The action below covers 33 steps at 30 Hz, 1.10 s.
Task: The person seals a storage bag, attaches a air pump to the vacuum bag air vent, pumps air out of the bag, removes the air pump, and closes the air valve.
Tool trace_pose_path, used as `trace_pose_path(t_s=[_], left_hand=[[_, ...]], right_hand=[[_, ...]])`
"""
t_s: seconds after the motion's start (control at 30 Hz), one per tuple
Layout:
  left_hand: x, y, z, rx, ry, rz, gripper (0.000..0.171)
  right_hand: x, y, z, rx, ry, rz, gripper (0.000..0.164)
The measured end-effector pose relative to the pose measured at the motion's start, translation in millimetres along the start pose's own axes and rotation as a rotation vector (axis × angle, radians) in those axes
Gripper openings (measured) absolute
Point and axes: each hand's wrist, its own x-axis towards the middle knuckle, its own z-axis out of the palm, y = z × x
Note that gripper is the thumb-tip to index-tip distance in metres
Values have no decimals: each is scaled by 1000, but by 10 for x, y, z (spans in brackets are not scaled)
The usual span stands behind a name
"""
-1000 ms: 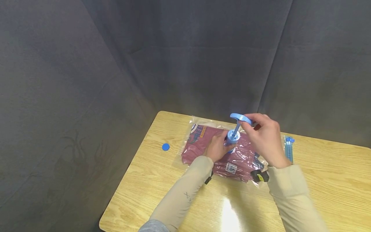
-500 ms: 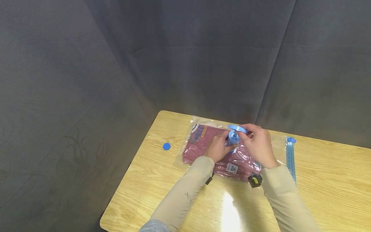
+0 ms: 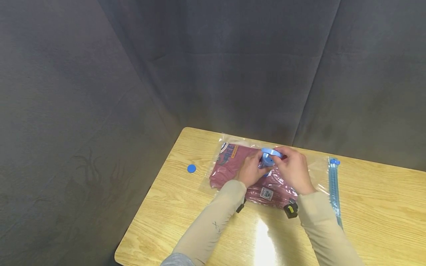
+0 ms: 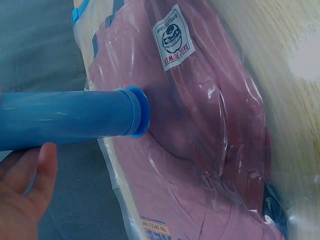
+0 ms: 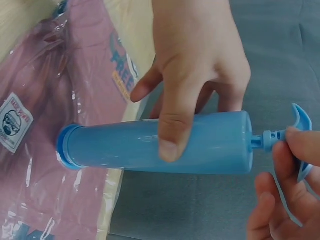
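While a person's left hand [image 3: 249, 170] wraps its fingers around a blue pump [image 5: 220, 145] standing on a clear bag [image 3: 317, 168] of maroon clothing [image 3: 227, 168] and the right hand [image 3: 294, 169] pinches the handle [image 3: 270, 151], a sideways push could tip the base [image 5: 67, 147] and break contact.

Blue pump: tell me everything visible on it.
The pump is light blue, smooth and plastic-looking: a long cylinder, a short stretch of rod showing at its top, and a curved handle. It stands roughly upright, its lower end at a darker blue ring on the clear bag. The left hand grips the cylinder; the right hand holds the handle.
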Motion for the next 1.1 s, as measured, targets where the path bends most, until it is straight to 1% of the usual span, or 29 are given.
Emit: trace_pose_path(t_s=[0.17,0.47,0.6,0.87,1.1], left_hand=[[-4,13,-6,2,-1,-3,43],[-10,27,-15,-2,-3,-9,45],[-12,22,-8,3,-4,-8,45],[-14,9,5,16,-11,-17,50],[-16,8,13,24,-10,-21,47]], right_hand=[[-13,49,35,-5,-2,-2,18],[-14,86,80,-10,23,-8,17],[-17,81,85,-21,25,-12,17],[-31,44,63,-42,14,-14,17],[-47,-5,24,-43,4,1,19]])
